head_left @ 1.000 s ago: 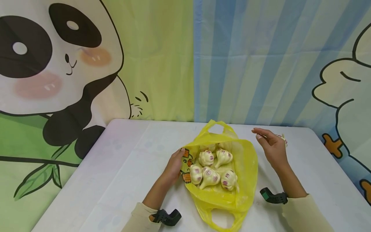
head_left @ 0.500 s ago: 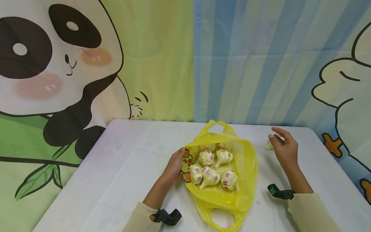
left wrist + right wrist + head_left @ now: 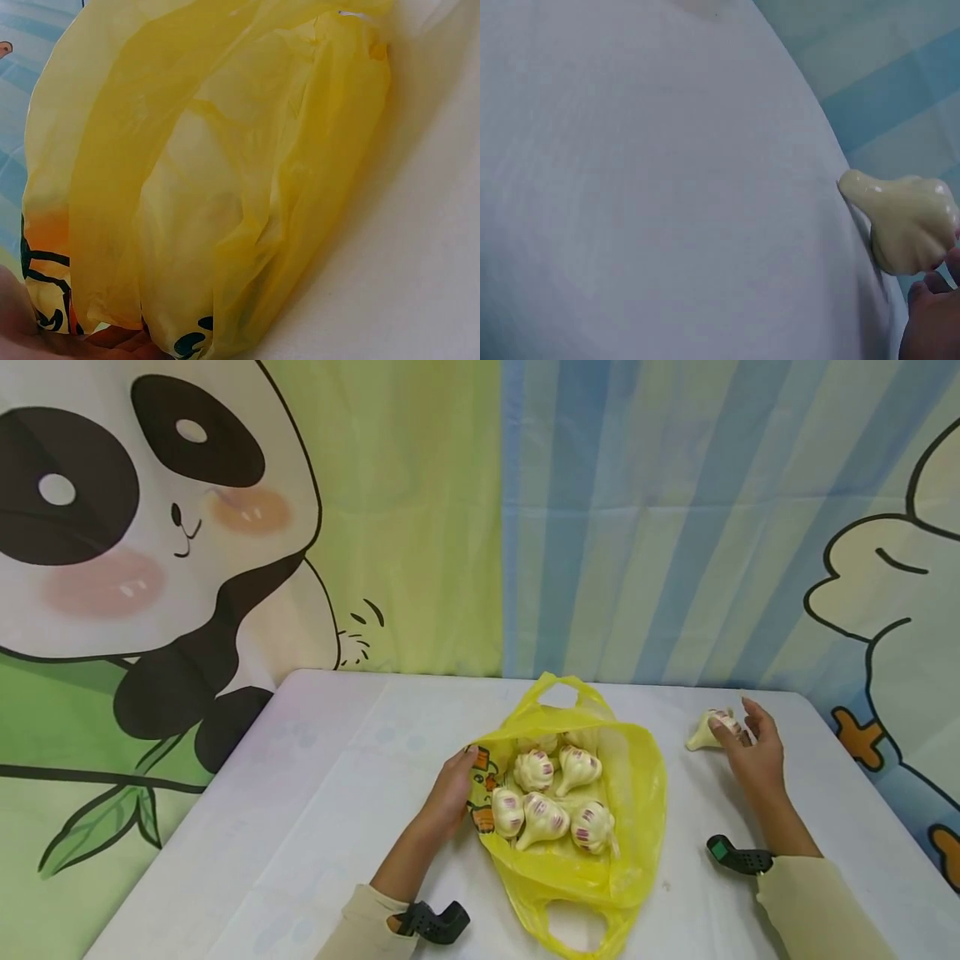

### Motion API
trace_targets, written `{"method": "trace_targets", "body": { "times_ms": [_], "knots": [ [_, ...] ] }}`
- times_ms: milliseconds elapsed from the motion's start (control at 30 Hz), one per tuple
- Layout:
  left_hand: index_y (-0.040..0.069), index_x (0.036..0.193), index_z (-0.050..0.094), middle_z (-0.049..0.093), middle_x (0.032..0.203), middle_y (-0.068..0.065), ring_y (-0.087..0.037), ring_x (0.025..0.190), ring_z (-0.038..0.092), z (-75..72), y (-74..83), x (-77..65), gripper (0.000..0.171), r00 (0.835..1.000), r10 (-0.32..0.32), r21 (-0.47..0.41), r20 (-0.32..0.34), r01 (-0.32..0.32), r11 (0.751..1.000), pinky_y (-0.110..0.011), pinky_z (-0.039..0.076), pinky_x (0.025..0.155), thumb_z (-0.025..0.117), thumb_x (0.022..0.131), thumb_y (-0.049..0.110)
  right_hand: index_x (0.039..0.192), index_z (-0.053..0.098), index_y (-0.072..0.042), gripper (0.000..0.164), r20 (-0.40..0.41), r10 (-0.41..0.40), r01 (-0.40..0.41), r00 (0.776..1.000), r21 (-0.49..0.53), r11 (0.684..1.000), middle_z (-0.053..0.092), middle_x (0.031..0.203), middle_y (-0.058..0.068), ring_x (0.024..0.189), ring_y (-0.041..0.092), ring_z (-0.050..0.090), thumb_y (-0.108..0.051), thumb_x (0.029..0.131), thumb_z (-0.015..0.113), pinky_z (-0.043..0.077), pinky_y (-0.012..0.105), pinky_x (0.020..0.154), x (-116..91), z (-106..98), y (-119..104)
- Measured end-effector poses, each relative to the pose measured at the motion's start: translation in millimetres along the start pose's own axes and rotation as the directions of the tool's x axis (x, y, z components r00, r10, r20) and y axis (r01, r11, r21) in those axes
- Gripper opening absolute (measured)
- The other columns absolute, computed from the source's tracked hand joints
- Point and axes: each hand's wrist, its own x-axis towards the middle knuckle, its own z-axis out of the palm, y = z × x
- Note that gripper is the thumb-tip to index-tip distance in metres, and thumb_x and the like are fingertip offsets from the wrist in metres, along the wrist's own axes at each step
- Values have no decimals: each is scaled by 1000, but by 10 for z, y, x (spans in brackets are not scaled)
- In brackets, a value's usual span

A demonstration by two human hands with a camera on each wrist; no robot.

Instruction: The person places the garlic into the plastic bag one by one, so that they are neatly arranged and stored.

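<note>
My left hand [image 3: 450,789] grips the left rim of a yellow plastic bag [image 3: 637,810], near a printed cartoon. The bag lies with its mouth spread, and several garlic bulbs [image 3: 545,818] show inside. In the left wrist view, the fingers [image 3: 124,341] are partly hidden under the bag's film [image 3: 195,202]. At the table's far right, a single garlic bulb [image 3: 705,732] lies with its stem pointing left. My right hand [image 3: 759,758] is at its root end, thumb overlapping it and fingers spread apart. The right wrist view has fingertips [image 3: 936,283] right at this bulb [image 3: 907,225].
A white-covered table [image 3: 337,760] carries everything. Behind it hangs a curtain [image 3: 637,527] with a panda print and blue stripes. The bag's handle loops [image 3: 551,935] lie toward the near and far sides. Black cameras [image 3: 738,858] sit on both wrists.
My right hand has moved right, from beside the bag to the root end of the lone garlic bulb, uncovering its stem. The left hand, bag and bulbs stay in place.
</note>
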Motion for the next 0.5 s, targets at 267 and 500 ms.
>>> {"method": "trace_targets", "body": {
  "times_ms": [267,500],
  "knots": [
    [1,134,49,59,112,-17,-28,102,58,4,20,-11,49,1000,-1,-1,-3,1,1000,-29,48,81,34,106,39,156,-9,-22,97,165,36,-36,986,-8,999,-14,160,14,145,37,-2,-35,94,65,12,54,112,49,-25,91],
    [1,135,49,59,114,-17,-27,104,57,8,16,-21,50,1000,8,13,2,-8,1000,-33,46,87,33,106,39,155,-12,-19,101,220,62,-53,974,-47,997,-7,158,23,143,43,1,-37,93,65,15,59,109,66,-26,104]
  ]
}}
